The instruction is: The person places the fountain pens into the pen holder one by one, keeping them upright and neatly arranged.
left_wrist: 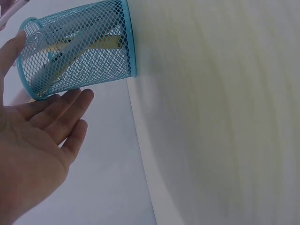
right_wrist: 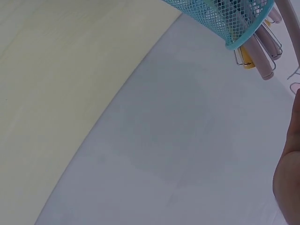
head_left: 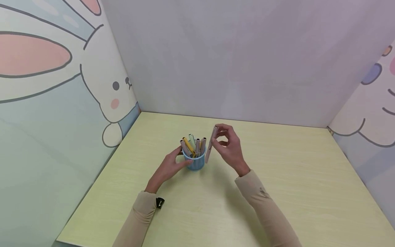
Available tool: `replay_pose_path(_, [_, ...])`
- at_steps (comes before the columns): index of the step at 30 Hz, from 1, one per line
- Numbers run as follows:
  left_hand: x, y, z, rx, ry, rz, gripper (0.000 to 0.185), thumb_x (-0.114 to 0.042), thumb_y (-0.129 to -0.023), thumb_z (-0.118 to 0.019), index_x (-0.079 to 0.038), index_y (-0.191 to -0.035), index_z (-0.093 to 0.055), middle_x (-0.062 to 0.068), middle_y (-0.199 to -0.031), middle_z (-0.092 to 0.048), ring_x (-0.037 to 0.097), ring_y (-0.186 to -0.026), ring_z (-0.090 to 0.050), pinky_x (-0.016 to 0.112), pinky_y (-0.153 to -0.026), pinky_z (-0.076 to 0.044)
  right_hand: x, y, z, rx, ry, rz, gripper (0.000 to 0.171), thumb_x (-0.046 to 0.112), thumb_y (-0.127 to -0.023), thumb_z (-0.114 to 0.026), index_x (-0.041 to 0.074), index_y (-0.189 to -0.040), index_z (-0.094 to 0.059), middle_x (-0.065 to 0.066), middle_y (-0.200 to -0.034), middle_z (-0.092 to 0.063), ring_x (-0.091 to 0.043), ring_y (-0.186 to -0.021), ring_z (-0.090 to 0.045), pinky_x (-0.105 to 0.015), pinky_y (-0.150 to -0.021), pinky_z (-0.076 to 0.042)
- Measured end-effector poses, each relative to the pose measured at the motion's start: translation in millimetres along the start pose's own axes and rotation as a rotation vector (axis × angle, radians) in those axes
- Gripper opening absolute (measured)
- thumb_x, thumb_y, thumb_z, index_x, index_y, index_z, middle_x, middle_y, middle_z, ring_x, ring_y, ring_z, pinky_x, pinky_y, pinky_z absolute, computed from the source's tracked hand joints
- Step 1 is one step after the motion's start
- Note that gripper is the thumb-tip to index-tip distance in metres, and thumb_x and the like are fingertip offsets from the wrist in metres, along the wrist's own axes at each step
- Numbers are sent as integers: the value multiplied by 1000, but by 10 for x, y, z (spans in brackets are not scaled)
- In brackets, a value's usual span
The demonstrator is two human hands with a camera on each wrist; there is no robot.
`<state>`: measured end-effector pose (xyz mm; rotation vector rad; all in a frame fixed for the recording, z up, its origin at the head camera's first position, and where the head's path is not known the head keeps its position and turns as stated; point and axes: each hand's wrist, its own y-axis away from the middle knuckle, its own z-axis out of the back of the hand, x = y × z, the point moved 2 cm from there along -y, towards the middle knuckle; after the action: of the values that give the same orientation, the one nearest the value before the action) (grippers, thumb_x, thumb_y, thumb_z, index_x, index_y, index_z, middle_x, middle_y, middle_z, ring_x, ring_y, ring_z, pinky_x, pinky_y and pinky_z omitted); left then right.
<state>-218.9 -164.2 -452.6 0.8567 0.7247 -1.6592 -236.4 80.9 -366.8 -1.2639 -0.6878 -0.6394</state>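
A blue mesh pen holder (head_left: 195,164) stands upright on the table, filled with several capped pens in mauve, yellow (head_left: 188,145) and pale green (head_left: 192,140). My left hand (head_left: 168,168) holds it from the left; in the left wrist view the thumb lies at the rim of the pen holder (left_wrist: 84,51) and the fingers are along its side. Just right of the holder, my right hand (head_left: 229,147) pinches a mauve pen (head_left: 211,145) between thumb and fingertips. That pen is nearly upright, its lower end beside the holder's wall. Only part of the right hand (right_wrist: 288,173) shows in the right wrist view.
The pale yellow table (head_left: 293,178) ends against a plain light back wall (head_left: 231,68). A side wall with a cartoon rabbit (head_left: 102,75) rises on the left, and another printed wall (head_left: 370,109) on the right. A black band (head_left: 159,202) shows at the left cuff.
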Motion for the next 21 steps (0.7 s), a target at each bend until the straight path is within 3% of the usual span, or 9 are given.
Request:
replay_pose_path(14, [10, -16, 4, 7, -2, 3, 87, -48, -97, -71, -10, -164, -29, 11, -157, -46, 31, -146, -40, 59, -116, -33, -66, -39, -138, -77, 3, 37, 47, -22, -89, -64, -13, -132, -48, -30, -116, -54, -16, -98, -61, -17, -70, -55])
replay_pose_path(21, [12, -18, 2, 3, -9, 4, 87, -48, -97, -72, -10, -164, -30, 12, -157, -47, 31, -145, -42, 58, -116, -33, -15, -44, -172, -64, 31, 88, 45, -22, -89, -64, -17, -131, -48, -32, -113, -55, -28, -96, -63, -22, -71, -57])
